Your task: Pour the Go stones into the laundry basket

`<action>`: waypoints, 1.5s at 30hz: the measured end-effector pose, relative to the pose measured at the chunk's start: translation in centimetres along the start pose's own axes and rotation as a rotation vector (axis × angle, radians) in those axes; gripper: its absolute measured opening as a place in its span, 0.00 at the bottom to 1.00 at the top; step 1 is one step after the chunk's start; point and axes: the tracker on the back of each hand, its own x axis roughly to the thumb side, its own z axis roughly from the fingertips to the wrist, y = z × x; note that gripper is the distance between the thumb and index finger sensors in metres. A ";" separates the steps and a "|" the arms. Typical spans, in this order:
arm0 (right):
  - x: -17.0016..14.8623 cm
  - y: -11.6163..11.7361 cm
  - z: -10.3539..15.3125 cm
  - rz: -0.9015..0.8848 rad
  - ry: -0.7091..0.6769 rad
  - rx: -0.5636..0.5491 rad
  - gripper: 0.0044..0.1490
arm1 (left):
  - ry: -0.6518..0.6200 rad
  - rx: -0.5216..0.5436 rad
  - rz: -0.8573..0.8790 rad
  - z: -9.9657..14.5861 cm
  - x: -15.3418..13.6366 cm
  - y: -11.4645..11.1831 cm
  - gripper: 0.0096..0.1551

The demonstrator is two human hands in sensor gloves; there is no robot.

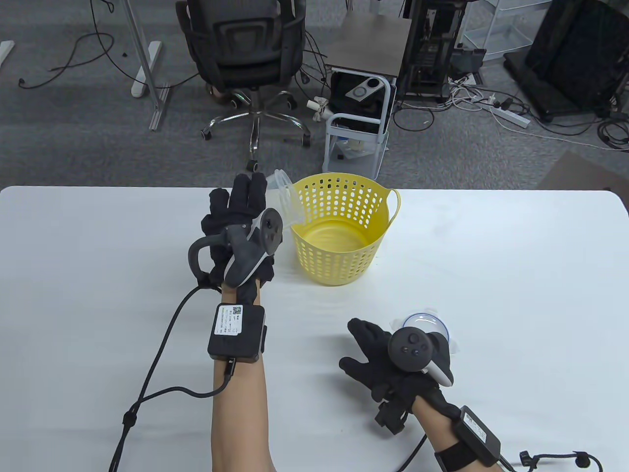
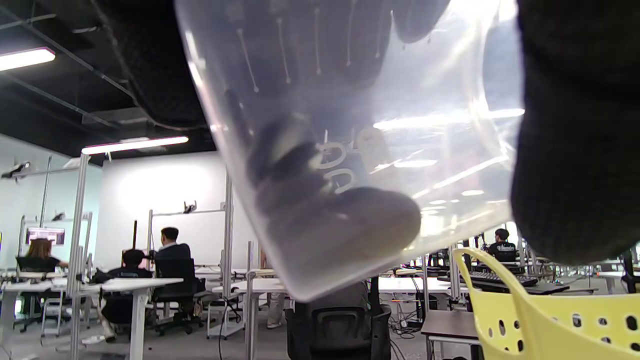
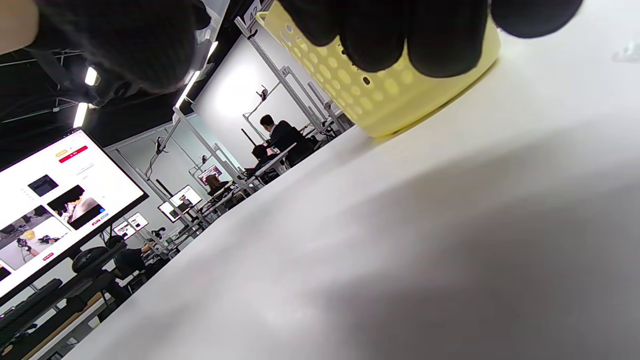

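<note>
A yellow perforated laundry basket point(image 1: 344, 231) stands on the white table point(image 1: 491, 275); its floor looks bare. My left hand point(image 1: 241, 221) grips a clear plastic cup point(image 1: 285, 196), tilted toward the basket's left rim. In the left wrist view the cup point(image 2: 360, 150) fills the frame with dark Go stones point(image 2: 320, 200) low in it, and the basket rim point(image 2: 530, 310) shows at the bottom right. My right hand point(image 1: 388, 359) lies open on the table, beside a clear lid point(image 1: 425, 324). In the right wrist view its fingertips point(image 3: 425, 35) hang over the basket point(image 3: 400, 95).
An office chair point(image 1: 250, 64) and a small cart point(image 1: 358, 113) stand on the floor beyond the table's far edge. Glove cables point(image 1: 162, 354) trail off the table's front. The clear lid sits just right of my right hand.
</note>
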 end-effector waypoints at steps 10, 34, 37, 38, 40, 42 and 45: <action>-0.1 0.0 0.0 0.006 -0.001 0.002 0.56 | -0.049 0.027 -0.118 -0.3 1.8 0.3 0.81; 0.0 0.2 -0.3 0.023 0.000 0.014 0.55 | -0.117 0.036 -0.270 -0.4 3.4 1.2 0.81; 0.1 0.2 -0.3 0.026 0.001 0.019 0.55 | -0.117 0.039 -0.285 -0.3 3.4 1.4 0.81; 0.1 0.3 -0.3 0.029 0.002 0.024 0.55 | -0.122 0.041 -0.294 -0.4 3.4 1.5 0.81; 0.1 0.3 -0.3 0.032 0.003 0.030 0.56 | -0.125 0.042 -0.302 -0.4 3.5 1.4 0.81; 0.2 0.3 -0.3 0.036 -0.001 0.029 0.55 | -0.128 0.043 -0.307 -0.3 3.5 1.4 0.81; 0.6 0.4 -0.3 0.049 -0.015 0.027 0.55 | -0.132 0.045 -0.315 -0.3 3.6 1.5 0.81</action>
